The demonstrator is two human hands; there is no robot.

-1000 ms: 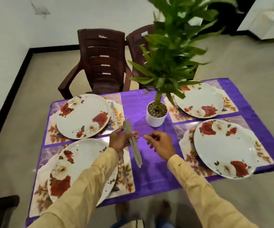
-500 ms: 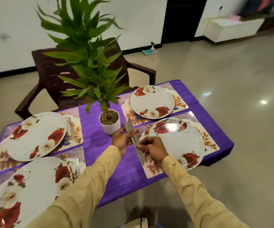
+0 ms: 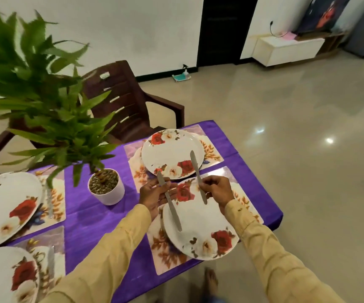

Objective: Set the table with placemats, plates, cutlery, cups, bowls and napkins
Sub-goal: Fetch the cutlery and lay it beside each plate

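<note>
Over near plate [image 3: 200,235] at bench [image 3: 85,215] end: bundle just split. Left hand [image 3: 152,193] fingers pinch left knife [image 3: 173,212], right hand [image 3: 217,190] fingers pinch right knife [image 3: 196,167]. Both knifeless settings likely next.

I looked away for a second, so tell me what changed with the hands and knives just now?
The right hand reached in and took one knife from the pair in the left hand, which keeps the other knife. The plates and plant pot stayed put.
</note>
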